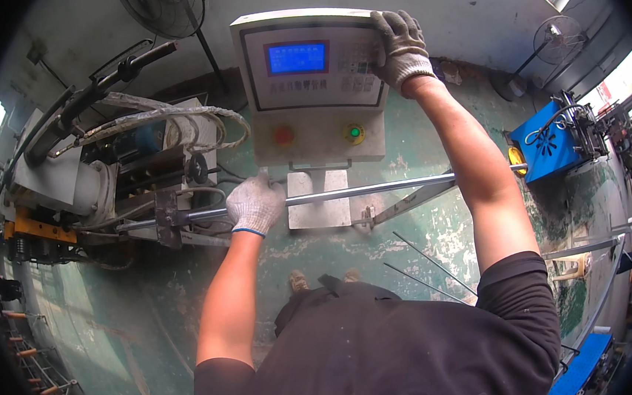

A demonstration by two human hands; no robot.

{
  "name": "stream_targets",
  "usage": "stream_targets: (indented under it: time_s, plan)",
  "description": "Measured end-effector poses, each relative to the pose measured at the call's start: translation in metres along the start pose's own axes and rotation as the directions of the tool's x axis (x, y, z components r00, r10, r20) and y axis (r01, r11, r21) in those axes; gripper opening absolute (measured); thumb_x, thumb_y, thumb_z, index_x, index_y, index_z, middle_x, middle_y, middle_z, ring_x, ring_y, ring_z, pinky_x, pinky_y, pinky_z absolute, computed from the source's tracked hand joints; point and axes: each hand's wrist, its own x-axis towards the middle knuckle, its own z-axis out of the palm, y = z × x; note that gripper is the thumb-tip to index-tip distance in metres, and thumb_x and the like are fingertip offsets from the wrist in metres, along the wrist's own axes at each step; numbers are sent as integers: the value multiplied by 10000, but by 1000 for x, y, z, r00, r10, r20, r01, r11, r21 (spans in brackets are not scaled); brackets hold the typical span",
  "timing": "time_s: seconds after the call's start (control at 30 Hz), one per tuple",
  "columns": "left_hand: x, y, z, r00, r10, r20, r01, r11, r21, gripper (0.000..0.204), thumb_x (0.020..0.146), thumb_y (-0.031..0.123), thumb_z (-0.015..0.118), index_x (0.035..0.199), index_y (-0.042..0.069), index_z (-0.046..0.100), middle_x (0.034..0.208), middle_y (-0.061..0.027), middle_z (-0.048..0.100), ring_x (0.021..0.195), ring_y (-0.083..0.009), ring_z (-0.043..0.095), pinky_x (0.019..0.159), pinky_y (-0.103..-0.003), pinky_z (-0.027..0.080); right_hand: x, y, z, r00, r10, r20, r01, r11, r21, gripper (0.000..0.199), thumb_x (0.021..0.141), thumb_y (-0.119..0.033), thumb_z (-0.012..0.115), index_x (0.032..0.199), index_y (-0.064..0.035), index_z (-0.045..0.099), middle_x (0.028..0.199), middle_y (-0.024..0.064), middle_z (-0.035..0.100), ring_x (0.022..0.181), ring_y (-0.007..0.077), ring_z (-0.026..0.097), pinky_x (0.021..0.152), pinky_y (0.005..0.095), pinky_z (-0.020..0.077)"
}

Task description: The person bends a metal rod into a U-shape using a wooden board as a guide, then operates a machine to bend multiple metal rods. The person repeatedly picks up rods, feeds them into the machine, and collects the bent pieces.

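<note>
Floor: worn green concrete (pixel 156 336).
Left hand (pixel 255 204): grip closed around tube (pixel 375 189).
Right hand (pixel 400 46): fingers flat on panel (pixel 311 86), holding nothing.
Tube: likely stiff, smooth; hold near bender (pixel 144 189).

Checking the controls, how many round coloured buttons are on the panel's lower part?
2: a red button at lower left of the control panel, a green button at lower right.

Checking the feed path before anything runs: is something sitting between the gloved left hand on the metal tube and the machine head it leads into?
Nothing visible. The left hand grips the metal tube, which runs bare into the machine head.
</note>
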Motion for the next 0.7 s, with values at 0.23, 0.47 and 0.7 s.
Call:
stream_targets:
  time_s: [0.23,0.47,0.7]
  plan:
    - [0,4,-1,1000,-10,15,10,1000,6,372,937,407,612,986,75,773,1009,-209,772,969,-427,743,880,-554,574,-2,7,10,996,-51,-69,48,998,-44,1052,705,-293,906,1621,-238,392,1565,149,444,1517,446,355,1294,564,300]
    - [1,0,4,1000,-19,9,19,1000,10,367,947,407,605,987,83,773,1011,-207,774,968,-427,743,881,-551,573,-1,-4,7,1000,-7,-18,5,995,-100,863,827,-290,783,1611,-210,434,1597,154,448,1539,426,361,1324,571,225]
    - [-1,5,-3,999,-16,30,16,1000,-4,364,952,406,603,996,88,775,1000,-210,773,975,-431,741,882,-550,571,5,-8,-1,997,16,70,-8,993,-116,1079,687,-348,940,1613,-217,401,1554,170,451,1521,415,360,1299,529,280]
